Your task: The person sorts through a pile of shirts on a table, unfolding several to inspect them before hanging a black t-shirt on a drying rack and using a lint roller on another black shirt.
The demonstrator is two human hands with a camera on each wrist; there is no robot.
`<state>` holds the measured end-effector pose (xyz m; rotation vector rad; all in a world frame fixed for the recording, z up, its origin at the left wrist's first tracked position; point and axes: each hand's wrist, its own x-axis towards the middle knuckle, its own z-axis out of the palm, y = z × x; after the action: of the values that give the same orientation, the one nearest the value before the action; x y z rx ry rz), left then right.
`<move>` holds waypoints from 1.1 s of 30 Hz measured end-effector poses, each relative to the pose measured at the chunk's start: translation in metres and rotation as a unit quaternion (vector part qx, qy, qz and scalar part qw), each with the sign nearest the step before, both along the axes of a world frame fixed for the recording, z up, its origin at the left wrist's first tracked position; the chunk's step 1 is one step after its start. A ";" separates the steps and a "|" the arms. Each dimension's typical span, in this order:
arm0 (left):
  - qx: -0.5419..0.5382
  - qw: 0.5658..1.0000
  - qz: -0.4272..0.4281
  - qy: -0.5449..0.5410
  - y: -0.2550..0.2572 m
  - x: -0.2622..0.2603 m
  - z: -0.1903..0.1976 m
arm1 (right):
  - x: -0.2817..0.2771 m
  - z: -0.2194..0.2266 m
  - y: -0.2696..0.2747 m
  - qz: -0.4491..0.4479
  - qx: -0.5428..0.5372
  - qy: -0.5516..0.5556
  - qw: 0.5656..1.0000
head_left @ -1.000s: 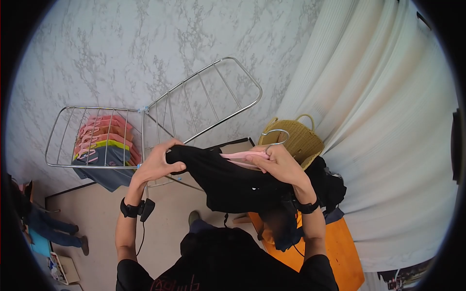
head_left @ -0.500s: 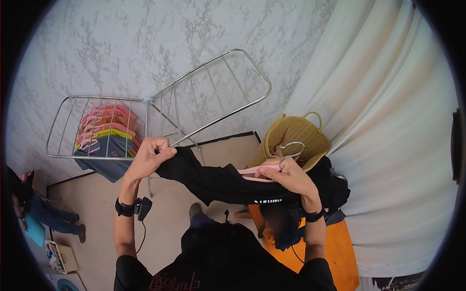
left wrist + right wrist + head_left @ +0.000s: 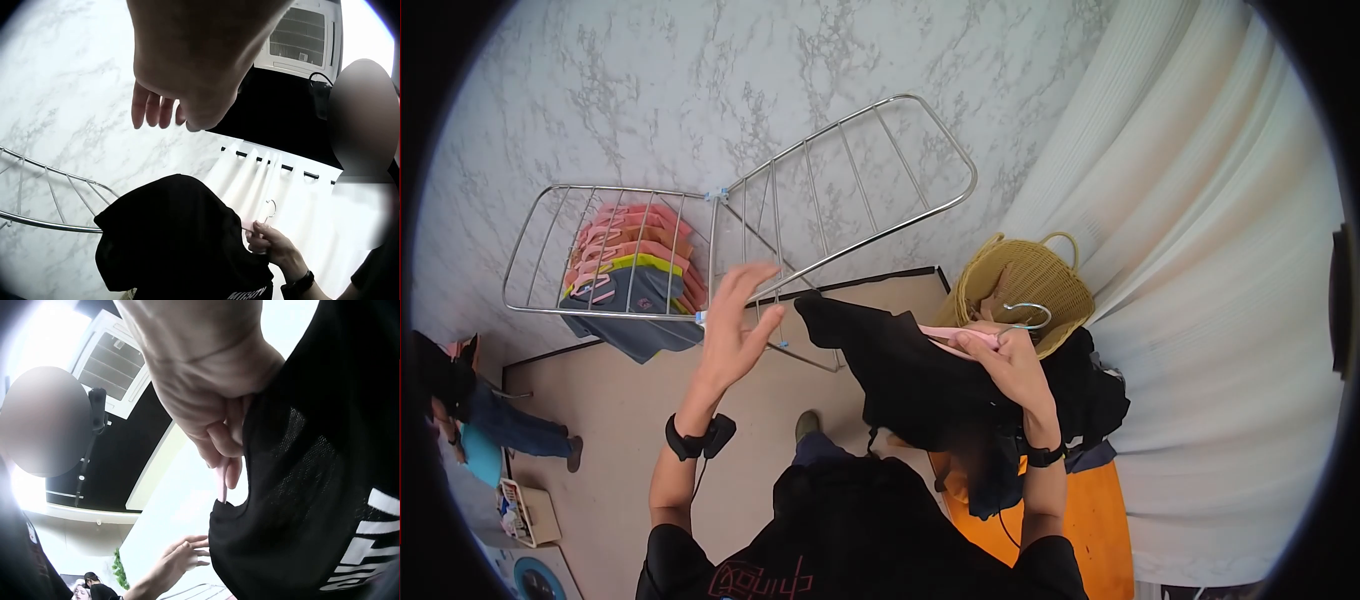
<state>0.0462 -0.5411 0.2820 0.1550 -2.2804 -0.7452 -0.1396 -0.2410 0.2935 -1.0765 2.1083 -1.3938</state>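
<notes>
A black T-shirt (image 3: 910,375) with white lettering hangs on a pink hanger (image 3: 945,334), whose bar shows at the neck opening. My right hand (image 3: 1008,368) pinches the hanger near the base of its metal hook. In the right wrist view, that hand (image 3: 212,387) has its fingers curled at the collar. My left hand (image 3: 738,325) is in the air left of the shirt's shoulder, with its fingers extended and nothing in them. The left wrist view shows it above the shirt (image 3: 175,237).
A metal drying rack (image 3: 855,245) stands ahead; shirts on pink hangers (image 3: 640,285) hang from its left wing. To the right are a wicker basket (image 3: 1075,290), a white curtain (image 3: 1190,330) and an orange table (image 3: 1095,530) with dark clothes. Another person (image 3: 510,415) is at far left.
My left hand has let go of the shirt's left shoulder, its fingers spreading. The right hand keeps the hanger and has shifted slightly right.
</notes>
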 end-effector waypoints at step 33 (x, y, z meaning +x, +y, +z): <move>-0.141 0.979 0.097 0.113 -0.006 -0.075 -0.021 | 0.004 -0.003 0.004 0.040 -0.073 -0.162 0.983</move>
<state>-0.0288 -0.5473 0.2611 0.1482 -2.0901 -0.3164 -0.1352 -0.2370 0.2906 -0.9030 1.7368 -1.5836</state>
